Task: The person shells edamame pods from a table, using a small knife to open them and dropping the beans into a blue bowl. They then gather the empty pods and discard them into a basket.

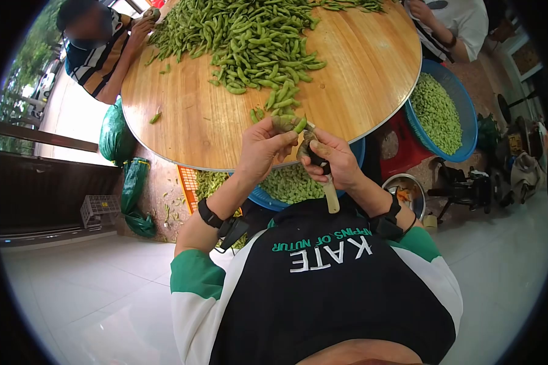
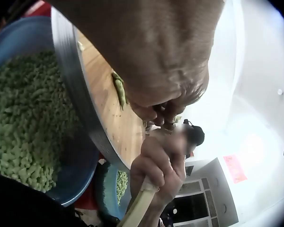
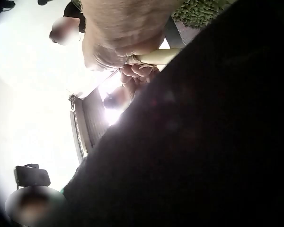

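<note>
1. Round wooden table: just beyond the grip.
2. Pile of green pods: on the table, ahead of both hands.
3. Blue basin of shelled beans: below the grip, partly under the table edge.
4. Left hand: pinches a pod.
5. Right hand: curled round a pale-handled tool, its handle pointing back toward the wearer.
6. Green pod: at the left fingertips, between the hands.

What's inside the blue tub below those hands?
Shelled green beans show inside the blue tub. From above, the round table and right hand cover part; whatever lies beneath the top layer is hidden.
</note>
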Demonstrator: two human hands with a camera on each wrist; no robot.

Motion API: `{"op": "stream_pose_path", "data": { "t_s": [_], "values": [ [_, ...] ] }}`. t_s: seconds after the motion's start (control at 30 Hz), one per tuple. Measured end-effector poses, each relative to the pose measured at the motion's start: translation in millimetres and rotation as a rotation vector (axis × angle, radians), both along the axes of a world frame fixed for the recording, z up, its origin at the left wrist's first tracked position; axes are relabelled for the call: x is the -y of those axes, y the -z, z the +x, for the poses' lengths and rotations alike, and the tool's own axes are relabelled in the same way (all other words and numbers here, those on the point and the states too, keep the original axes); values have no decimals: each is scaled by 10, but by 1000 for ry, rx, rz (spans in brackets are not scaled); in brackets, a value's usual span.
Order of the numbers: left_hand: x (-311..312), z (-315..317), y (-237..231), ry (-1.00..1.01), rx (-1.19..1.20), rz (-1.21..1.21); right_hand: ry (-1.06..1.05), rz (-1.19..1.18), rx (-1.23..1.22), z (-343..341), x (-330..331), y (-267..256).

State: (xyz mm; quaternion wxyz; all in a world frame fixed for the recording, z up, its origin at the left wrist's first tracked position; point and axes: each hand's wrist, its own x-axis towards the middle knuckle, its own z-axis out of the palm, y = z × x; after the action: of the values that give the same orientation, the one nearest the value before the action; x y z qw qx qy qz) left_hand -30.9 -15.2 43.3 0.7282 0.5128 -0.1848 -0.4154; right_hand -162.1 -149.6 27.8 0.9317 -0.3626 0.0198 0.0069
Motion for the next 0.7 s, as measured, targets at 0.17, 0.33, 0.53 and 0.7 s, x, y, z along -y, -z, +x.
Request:
{"op": "stream_pose_path", "data": {
  "t_s": [0.17, 0.33, 0.53, 0.7],
  "values": [
    [17, -28, 15, 0, 36, -48, 32, -6, -4, -3, -2, -31],
    [37, -16, 56, 38, -74, -114, 91, 16, -90, -11, -2, -53],
    [18, 87, 120, 354, -600, -213, -34, 230, -53, -43, 83, 3],
    [51, -39, 20, 40, 602, 104, 9, 297, -113, -49, 95, -22]
  ]
}}
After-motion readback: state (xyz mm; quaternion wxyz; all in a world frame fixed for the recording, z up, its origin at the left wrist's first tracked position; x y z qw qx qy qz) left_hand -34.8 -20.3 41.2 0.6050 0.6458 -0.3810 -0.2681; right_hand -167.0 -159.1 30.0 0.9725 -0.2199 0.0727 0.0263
